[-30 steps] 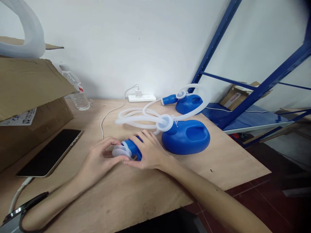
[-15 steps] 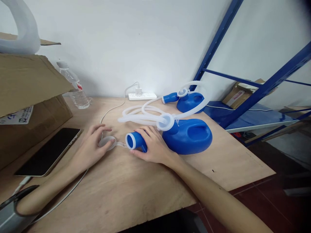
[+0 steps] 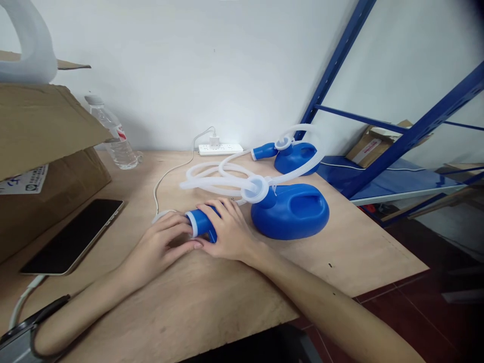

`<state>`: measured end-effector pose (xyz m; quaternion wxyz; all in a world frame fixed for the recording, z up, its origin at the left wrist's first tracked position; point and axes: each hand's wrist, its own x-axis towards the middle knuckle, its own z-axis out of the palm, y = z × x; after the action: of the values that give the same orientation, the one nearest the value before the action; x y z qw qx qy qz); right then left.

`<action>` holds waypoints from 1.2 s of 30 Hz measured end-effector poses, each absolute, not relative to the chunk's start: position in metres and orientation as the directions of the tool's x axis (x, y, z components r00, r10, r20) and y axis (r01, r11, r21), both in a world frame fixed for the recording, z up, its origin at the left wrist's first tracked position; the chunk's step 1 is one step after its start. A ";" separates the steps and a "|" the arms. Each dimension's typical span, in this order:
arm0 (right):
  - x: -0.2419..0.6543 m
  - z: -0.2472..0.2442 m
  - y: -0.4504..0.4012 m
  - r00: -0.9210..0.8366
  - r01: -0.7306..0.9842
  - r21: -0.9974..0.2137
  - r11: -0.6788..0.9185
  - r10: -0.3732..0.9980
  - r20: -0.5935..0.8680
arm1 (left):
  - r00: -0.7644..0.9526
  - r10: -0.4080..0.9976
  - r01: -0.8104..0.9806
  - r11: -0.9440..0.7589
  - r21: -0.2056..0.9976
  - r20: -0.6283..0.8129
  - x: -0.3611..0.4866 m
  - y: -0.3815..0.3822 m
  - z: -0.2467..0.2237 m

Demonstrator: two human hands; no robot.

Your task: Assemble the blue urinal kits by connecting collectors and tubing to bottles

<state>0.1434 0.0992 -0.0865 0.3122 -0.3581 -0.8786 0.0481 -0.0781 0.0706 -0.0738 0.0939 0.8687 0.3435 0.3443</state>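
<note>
My right hand [image 3: 230, 229] is wrapped round a blue funnel-like piece [image 3: 203, 222] with a white rim, lying on the wooden table. At its open end, my left hand [image 3: 166, 239] has its fingers curled against the rim, some fingertips hidden at the mouth. A translucent cap [image 3: 162, 215] shows partly behind my left hand. Just right of my right hand lies a blue jug [image 3: 293, 210] with a moulded handle. From its white collar [image 3: 255, 189] a coiled translucent hose [image 3: 212, 182] spreads over the table.
A second blue jug [image 3: 297, 159] stands farther back, near a white power strip [image 3: 220, 149]. On the left are a black phone [image 3: 73, 237], a cardboard box [image 3: 56, 189] and a water bottle [image 3: 118, 138]. Blue metal shelving [image 3: 378, 184] rises on the right.
My left hand has moved right, from the cap to the mouth of the blue piece. My right hand and the piece have shifted slightly left.
</note>
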 end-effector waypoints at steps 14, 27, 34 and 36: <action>0.152 -0.088 0.099 -0.661 0.556 -0.166 0.815 0.554 0.506 | 0.662 0.615 0.475 -0.787 0.394 0.429 -0.088 0.070 -0.068; 0.160 -0.081 0.110 -0.500 0.655 -0.292 0.697 0.689 0.524 | 0.464 0.684 0.630 -0.701 0.334 0.563 -0.092 0.074 -0.078; 0.165 -0.065 0.096 -0.484 0.575 -0.254 0.778 0.574 0.661 | 0.517 0.590 0.604 -0.765 0.225 0.620 -0.096 0.082 -0.092; 0.175 -0.051 0.085 -0.461 0.561 -0.241 0.792 0.541 0.704 | 0.548 0.560 0.577 -0.791 0.204 0.621 -0.096 0.084 -0.092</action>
<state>0.1747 0.0853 -0.0507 0.4070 -0.3226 -0.8545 -0.0124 -0.0965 0.0836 -0.0921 -0.0118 0.8797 0.3231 0.3486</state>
